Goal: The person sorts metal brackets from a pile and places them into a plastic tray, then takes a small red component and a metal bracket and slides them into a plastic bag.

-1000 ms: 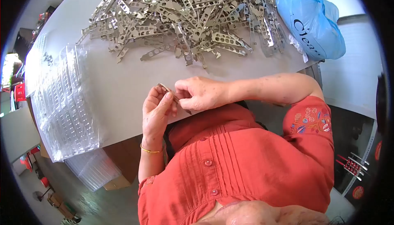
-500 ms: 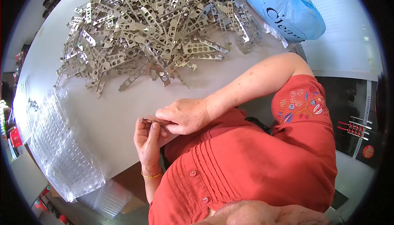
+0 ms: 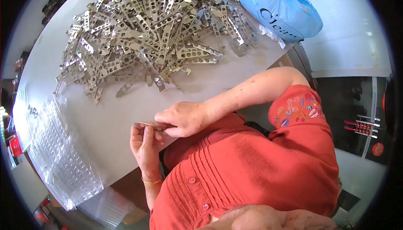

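Observation:
A thin metal strip (image 3: 151,125) spans the gap between my two hands, just off the near edge of the pile side of the table. My left hand (image 3: 145,148), with a gold bracelet at the wrist, pinches the strip between thumb and fingers. My right hand (image 3: 184,118) is closed over its other end, and its fingers partly hide the strip. Beyond my hands, a large heap of perforated metal strips (image 3: 155,32) lies tangled on the light table (image 3: 121,133).
A blue plastic bag (image 3: 279,7) with black lettering sits at the table's far right. Clear plastic trays (image 3: 67,154) in wrapping lie along the left edge. Another clear tray (image 3: 105,205) is below them. A dark panel with a red-and-metal item (image 3: 364,128) is at the right.
The whole view has shifted slightly, with the heap and bag now further left. Both hands remain on the strip, which now shows a little more between them.

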Motion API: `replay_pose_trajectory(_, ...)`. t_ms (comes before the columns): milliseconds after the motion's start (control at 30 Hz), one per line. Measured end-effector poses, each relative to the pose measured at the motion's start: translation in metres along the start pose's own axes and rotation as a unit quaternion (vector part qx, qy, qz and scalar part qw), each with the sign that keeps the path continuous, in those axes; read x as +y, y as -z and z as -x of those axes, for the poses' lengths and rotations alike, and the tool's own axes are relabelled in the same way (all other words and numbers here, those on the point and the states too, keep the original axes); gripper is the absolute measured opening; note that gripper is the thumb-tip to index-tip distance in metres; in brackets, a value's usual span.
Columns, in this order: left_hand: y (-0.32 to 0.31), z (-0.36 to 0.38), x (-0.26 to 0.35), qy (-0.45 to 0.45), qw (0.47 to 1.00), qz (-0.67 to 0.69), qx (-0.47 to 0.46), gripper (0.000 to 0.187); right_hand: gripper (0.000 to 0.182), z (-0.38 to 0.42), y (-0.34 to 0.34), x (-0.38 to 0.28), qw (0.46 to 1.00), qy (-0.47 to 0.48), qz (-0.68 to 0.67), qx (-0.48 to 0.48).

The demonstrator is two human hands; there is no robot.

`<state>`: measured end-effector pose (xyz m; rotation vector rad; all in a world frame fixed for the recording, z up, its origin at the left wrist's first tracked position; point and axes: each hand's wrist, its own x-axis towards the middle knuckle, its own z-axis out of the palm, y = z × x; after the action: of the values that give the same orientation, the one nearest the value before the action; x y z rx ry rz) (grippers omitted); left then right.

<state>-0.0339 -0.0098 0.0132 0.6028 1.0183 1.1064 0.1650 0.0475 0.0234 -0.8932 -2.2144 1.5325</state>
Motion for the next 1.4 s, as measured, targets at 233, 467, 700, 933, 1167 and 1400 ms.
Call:
replay_pose_trajectory(233, 0.0, -0.007, 0.002, 0.053, 0.994, 0.091, 0.006, 0.019, 0.018, 0.011, 0.009, 0.001, 0.974, -0.119, -0.193, 0.018)
replay_pose_trajectory(467, -0.006, -0.009, 0.01, 0.04, 0.996, 0.079, 0.011, 0.02, 0.016, 0.018, 0.039, -0.008, 0.945, -0.221, -0.23, -0.064)
replay_pose_trajectory(700, -0.003, -0.015, 0.006, 0.043, 0.997, 0.049, 0.036, 0.016, 0.024, 0.021, 0.042, -0.013, 0.969, -0.111, -0.216, 0.044)
replay_pose_trajectory(933, -0.004, -0.017, 0.007, 0.035, 0.997, 0.032, 0.055, 0.015, 0.035, 0.022, 0.038, -0.004, 0.977, -0.082, -0.173, 0.094)
replay_pose_trajectory(1167, -0.01, -0.016, 0.006, 0.035, 0.998, 0.001, 0.059, 0.017, 0.032, 0.032, 0.038, 0.006, 0.957, -0.084, -0.255, 0.111)
replay_pose_trajectory(1400, -0.015, -0.016, 0.005, 0.029, 0.997, -0.025, 0.063, 0.02, 0.025, 0.033, 0.037, 0.013, 0.952, -0.095, -0.26, 0.13)
